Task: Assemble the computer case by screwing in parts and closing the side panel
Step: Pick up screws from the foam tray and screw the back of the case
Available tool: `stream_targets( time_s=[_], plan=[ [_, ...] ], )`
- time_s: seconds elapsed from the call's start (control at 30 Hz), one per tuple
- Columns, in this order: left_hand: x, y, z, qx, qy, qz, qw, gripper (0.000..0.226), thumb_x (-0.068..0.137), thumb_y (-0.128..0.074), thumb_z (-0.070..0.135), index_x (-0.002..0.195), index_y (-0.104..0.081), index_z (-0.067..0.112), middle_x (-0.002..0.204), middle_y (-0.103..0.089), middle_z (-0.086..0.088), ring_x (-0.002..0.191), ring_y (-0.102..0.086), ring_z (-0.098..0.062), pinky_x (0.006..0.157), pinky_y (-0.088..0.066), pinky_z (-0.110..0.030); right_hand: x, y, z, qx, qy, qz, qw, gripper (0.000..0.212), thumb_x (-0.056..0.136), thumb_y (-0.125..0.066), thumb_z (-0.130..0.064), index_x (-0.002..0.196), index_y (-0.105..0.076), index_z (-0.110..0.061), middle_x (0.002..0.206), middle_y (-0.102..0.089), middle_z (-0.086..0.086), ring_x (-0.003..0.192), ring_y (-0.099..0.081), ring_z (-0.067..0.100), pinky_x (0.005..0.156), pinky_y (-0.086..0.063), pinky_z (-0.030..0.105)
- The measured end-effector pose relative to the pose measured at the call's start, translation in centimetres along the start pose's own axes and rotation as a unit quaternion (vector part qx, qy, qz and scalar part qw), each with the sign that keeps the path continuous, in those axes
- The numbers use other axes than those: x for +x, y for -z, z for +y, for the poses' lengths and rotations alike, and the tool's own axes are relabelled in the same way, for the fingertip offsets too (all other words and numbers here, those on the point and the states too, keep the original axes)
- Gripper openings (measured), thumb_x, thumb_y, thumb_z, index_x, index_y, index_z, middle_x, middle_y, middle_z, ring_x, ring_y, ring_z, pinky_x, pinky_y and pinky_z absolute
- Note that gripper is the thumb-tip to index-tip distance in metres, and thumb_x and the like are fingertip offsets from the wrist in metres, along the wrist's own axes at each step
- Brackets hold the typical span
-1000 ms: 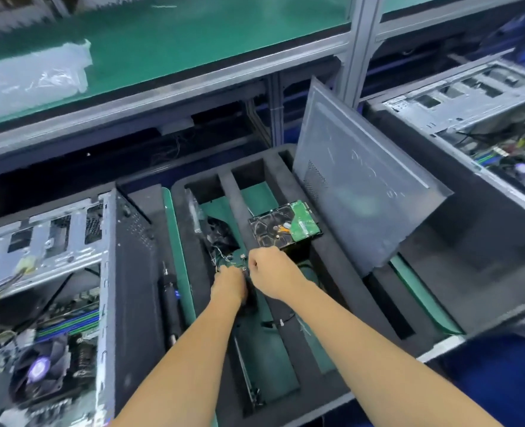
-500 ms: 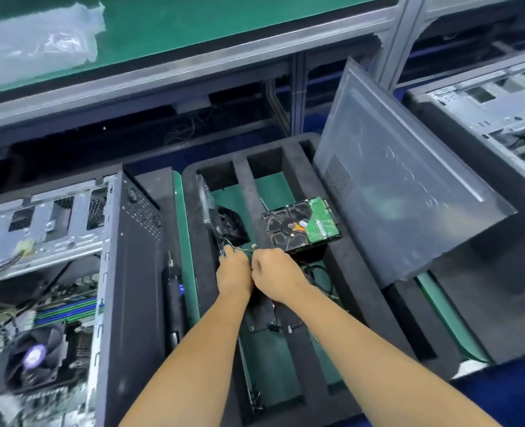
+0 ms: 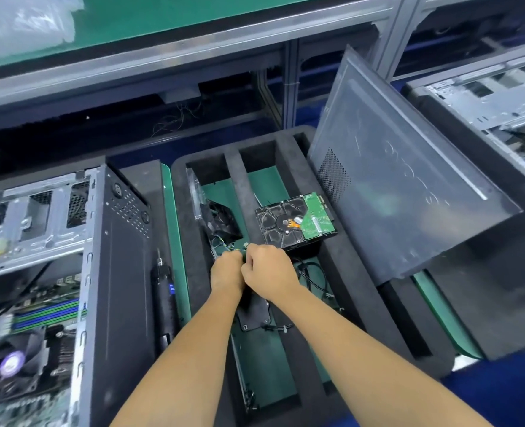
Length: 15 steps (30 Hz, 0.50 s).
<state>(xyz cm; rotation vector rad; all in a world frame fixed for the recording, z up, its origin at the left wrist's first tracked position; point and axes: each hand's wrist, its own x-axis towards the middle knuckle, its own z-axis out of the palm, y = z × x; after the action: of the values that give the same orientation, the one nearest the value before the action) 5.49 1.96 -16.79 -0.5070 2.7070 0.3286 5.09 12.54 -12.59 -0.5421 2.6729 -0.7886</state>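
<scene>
Both hands have closed together since a second ago, when they sat slightly apart over the same spot, and the view has swung a little left. Now the left hand [image 3: 226, 272] and right hand [image 3: 267, 269] touch knuckle to knuckle, fingers curled down around a thin bundle of wires [image 3: 224, 245] that leads from a small black fan [image 3: 221, 218]. What exactly each finger pinches is hidden under the knuckles.

Those wires are light and limp, easy to kink or tear at the plug, so I would judge the connector body the safer place to hold, not the strands.

Just beyond the right hand, a hard drive [image 3: 296, 219] lies circuit side up on a rib of the black foam tray [image 3: 341, 272], near its far right corner. It looks dense and rigid but shock-sensitive; the side edges are the place to grip, never the green board.

An electric screwdriver [image 3: 162, 291] lies along the tray's left edge. Leaning at the right edge is the side panel [image 3: 403, 186], thin sheet metal, probably springy with sharp edges. To the left stands the open computer case [image 3: 116, 272].
</scene>
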Motion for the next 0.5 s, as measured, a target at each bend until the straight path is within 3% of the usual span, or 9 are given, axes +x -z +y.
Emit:
stream_targets(
  time_s=[0.5],
  plan=[
    [0.22, 0.0, -0.06, 0.026, -0.016, -0.019, 0.999, 0.021, 0.084, -0.045, -0.002, 0.096, -0.061, 0.006, 0.101, -0.066, -0.011, 0.094, -0.063, -0.03, 0.068, -0.047, -0.034, -0.09, 0.15, 0.14, 0.017, -0.006, -0.004, 1.0, 0.011, 0.088, -0.051, -0.012, 0.088, -0.06, -0.006, 0.083, -0.065, 0.012, 0.079, -0.059, 0.031, 0.064, -0.046, 0.036]
  ],
)
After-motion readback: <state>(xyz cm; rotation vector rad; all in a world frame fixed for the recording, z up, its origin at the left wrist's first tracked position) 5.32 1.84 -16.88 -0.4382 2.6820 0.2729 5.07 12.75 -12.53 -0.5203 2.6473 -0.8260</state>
